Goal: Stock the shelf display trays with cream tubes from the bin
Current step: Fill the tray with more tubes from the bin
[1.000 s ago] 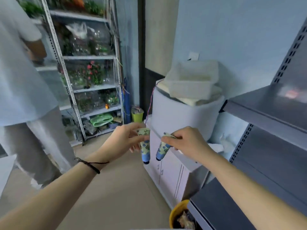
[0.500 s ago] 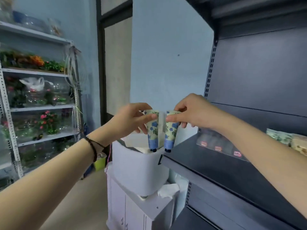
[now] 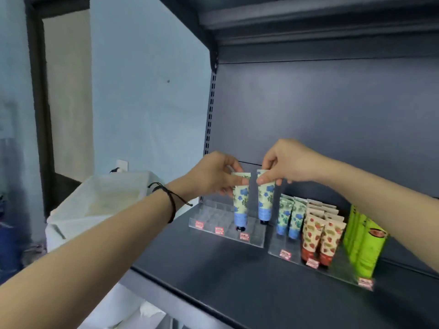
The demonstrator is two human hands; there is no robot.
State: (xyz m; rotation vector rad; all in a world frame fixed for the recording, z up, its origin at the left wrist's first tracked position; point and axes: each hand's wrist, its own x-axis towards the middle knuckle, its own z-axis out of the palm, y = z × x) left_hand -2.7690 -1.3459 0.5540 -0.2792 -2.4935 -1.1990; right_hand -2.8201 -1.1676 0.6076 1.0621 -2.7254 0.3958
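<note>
1. Left hand (image 3: 213,174): narrow pinch. Thumb and fingertips clamp the flat crimped top of the left cream tube (image 3: 241,205); the other fingers curl behind it. There is a black cord bracelet (image 3: 169,200) on the wrist.
2. Right hand (image 3: 285,162): same narrow pinch, thumb and forefinger on the crimped top of the right cream tube (image 3: 265,200), remaining fingers curled in.
3. We see both tubes hanging upright, cap down, just beside each other but apart. They have a blue floral print, a blue lower band and a dark cap.
4. Both caps are low over the clear left display tray (image 3: 209,217), on its right side. The left tube's cap is nearer the front and the right tube's further back. We cannot tell if either cap touches the tray floor.
5. The left tray's other compartments show only clear dividers, with red price labels (image 3: 219,230) along the front lip.
6. The right display tray (image 3: 280,248) sits just beside it and holds rows of blue floral tubes (image 3: 288,217), strawberry-print tubes (image 3: 318,233) and green tubes (image 3: 363,238), all cap down.
7. Both trays stand on a dark grey shelf (image 3: 225,276) with a matching back panel (image 3: 332,115). An upper shelf (image 3: 308,24) is overhead.
8. Left of the shelf is a white tub (image 3: 104,200); its contents are not readable.
9. The room has a pale blue wall (image 3: 147,103), a wall outlet (image 3: 122,165) and a dark-framed doorway (image 3: 69,91).
</note>
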